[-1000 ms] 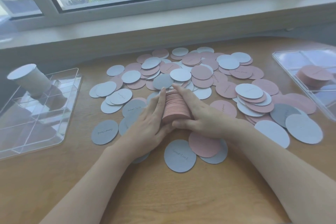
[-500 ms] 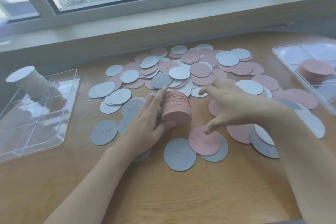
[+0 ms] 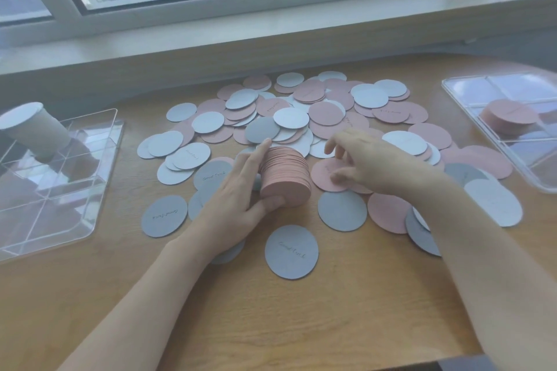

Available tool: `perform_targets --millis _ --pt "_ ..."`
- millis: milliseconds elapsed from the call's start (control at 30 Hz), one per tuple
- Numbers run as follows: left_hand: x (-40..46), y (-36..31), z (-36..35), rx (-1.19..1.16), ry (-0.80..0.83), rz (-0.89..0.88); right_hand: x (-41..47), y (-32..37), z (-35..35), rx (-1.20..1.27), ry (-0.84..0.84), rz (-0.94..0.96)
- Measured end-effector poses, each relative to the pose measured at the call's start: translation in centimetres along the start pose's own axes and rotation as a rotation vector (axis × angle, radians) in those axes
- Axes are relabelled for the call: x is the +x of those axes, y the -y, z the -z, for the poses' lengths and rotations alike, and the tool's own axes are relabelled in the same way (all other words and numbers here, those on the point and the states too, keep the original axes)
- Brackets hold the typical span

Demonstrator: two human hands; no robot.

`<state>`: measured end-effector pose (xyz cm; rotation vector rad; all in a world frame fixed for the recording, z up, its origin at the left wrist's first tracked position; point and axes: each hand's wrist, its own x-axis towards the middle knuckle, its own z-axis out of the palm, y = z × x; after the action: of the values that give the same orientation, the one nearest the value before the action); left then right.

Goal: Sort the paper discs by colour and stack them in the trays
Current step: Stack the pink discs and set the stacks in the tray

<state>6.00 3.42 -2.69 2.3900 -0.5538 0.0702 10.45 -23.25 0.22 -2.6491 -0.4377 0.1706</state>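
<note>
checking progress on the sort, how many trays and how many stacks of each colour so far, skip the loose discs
clear trays: 2 (left tray, right tray)
pink stacks: 2 (held stack in the left hand, pink tray stack in right tray)
pale grey stacks: 1 (leaning stack in left tray)
total: 5

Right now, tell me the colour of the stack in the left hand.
Pink; the stack shows best in the head view.
</note>
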Motion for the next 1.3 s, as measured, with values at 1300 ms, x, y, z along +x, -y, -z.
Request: perform_targets --millis 1300 --pt "-0.4 -0.5 0.6 -0.090 -0.011 -0.098 -0.2 1.8 1.0 0.507 -0.267 0.143"
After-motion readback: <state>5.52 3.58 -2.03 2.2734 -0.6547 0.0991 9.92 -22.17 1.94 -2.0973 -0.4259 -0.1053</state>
